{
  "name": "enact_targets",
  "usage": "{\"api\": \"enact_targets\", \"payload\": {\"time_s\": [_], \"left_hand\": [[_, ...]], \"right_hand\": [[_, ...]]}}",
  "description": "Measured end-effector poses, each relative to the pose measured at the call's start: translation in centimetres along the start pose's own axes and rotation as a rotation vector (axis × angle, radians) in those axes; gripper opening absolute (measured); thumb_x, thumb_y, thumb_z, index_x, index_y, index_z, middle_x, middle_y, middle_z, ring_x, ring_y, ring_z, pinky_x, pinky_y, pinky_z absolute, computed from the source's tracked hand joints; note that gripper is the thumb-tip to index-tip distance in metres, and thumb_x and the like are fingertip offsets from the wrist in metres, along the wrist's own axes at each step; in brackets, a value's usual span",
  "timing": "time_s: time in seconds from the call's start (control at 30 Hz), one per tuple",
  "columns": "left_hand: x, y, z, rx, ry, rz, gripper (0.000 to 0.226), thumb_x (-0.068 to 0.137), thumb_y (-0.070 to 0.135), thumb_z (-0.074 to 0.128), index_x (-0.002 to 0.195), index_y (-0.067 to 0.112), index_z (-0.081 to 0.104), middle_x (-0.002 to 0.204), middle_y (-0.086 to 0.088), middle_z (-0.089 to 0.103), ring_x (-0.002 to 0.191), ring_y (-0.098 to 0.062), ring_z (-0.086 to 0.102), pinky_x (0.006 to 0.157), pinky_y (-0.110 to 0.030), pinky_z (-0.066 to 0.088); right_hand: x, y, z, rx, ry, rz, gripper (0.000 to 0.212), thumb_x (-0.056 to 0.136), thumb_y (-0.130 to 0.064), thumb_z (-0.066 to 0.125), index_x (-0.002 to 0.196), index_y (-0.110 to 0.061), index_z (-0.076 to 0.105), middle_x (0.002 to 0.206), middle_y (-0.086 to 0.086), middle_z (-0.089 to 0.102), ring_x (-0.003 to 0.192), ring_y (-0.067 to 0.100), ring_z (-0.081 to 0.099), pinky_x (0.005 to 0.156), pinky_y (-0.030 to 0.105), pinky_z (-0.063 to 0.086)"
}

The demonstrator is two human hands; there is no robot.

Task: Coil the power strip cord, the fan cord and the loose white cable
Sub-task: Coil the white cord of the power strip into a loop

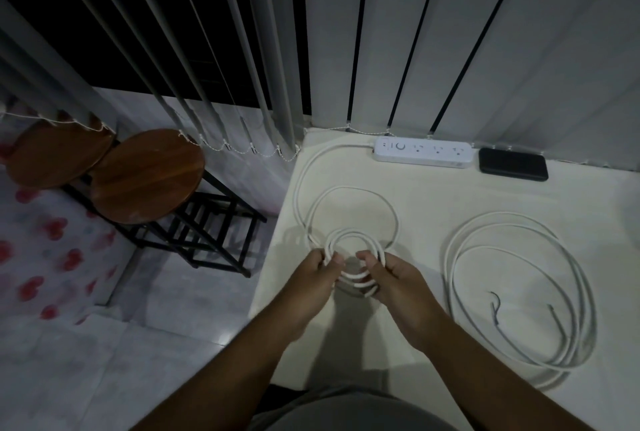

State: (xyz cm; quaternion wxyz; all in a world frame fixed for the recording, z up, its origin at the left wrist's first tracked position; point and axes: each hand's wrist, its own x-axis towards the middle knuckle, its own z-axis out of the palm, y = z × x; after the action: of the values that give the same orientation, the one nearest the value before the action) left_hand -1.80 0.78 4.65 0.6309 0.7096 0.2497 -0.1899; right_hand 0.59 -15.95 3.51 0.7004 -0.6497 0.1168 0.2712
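Observation:
A white power strip (423,154) lies at the back of the white table (433,195), against the blinds. Its white cord (349,190) runs left from the strip, curves down in wide loops and ends in a small tight coil between my hands. My left hand (317,269) pinches the coil's left side, while my right hand (391,278) grips its right side. To the right, the loose white cable (519,292) rests in large flat loops, its two bare dark ends inside the loops. No fan or fan cord is in view.
A black flat device (512,164) lies to the right of the power strip. Grey vertical blinds (381,32) hang behind the table. Two round wooden stools (145,174) with black frames stand on the floor left of the table's edge.

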Motion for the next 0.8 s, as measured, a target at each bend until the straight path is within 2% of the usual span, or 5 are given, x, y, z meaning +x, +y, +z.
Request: {"api": "enact_targets", "payload": {"time_s": [0.27,0.43,0.5,0.63,0.8], "left_hand": [[-1.1,-0.2,1.2,-0.175,0.089,-0.152,0.049,0.077,0.041,0.077,0.113,0.009,0.066,0.112,-0.019,0.071,0.095,-0.026,0.07,0.086,-0.045,0.056],[-0.2,-0.3,0.8,-0.472,0.051,-0.162,0.125,0.065,0.007,0.091,0.154,0.037,0.008,0.135,-0.005,0.059,0.116,-0.022,0.064,0.084,-0.034,0.059],[0.0,-0.7,-0.1,-0.552,0.062,-0.16,0.113,0.075,0.005,0.083,0.153,0.038,0.01,0.121,-0.008,0.071,0.105,-0.021,0.071,0.073,-0.027,0.055],[0.5,0.0,-1.6,-0.546,-0.107,-0.102,0.03,0.089,0.007,0.062,0.118,0.014,0.06,0.091,-0.01,0.069,0.091,-0.025,0.064,0.079,-0.034,0.053],[0.9,2.1,-2.7,-0.362,-0.275,-0.044,0.023,0.087,0.012,0.058,0.107,0.009,0.066,0.091,-0.011,0.068,0.085,-0.023,0.065,0.08,-0.035,0.053]], "right_hand": [[0.8,-1.0,1.9,0.406,0.112,0.137,0.027,0.106,-0.006,0.042,0.084,-0.005,0.058,0.07,0.008,0.054,0.061,0.019,0.053,0.069,0.035,0.044],[1.0,-2.6,1.5,0.182,0.125,0.066,0.027,0.098,-0.001,0.044,0.091,-0.011,0.068,0.064,-0.001,0.049,0.054,0.011,0.041,0.06,0.031,0.036],[0.6,-2.7,1.7,-0.003,0.109,0.068,0.029,0.096,-0.003,0.045,0.094,-0.014,0.072,0.059,-0.006,0.057,0.053,0.007,0.049,0.062,0.029,0.04],[0.3,-3.0,2.4,-0.194,0.073,0.095,0.03,0.096,-0.007,0.045,0.103,-0.019,0.071,0.075,-0.001,0.06,0.067,0.014,0.052,0.066,0.03,0.042],[0.6,-4.3,2.4,-0.22,0.051,0.032,0.029,0.1,-0.009,0.046,0.118,-0.028,0.059,0.089,0.005,0.063,0.077,0.016,0.055,0.073,0.03,0.043]]}}
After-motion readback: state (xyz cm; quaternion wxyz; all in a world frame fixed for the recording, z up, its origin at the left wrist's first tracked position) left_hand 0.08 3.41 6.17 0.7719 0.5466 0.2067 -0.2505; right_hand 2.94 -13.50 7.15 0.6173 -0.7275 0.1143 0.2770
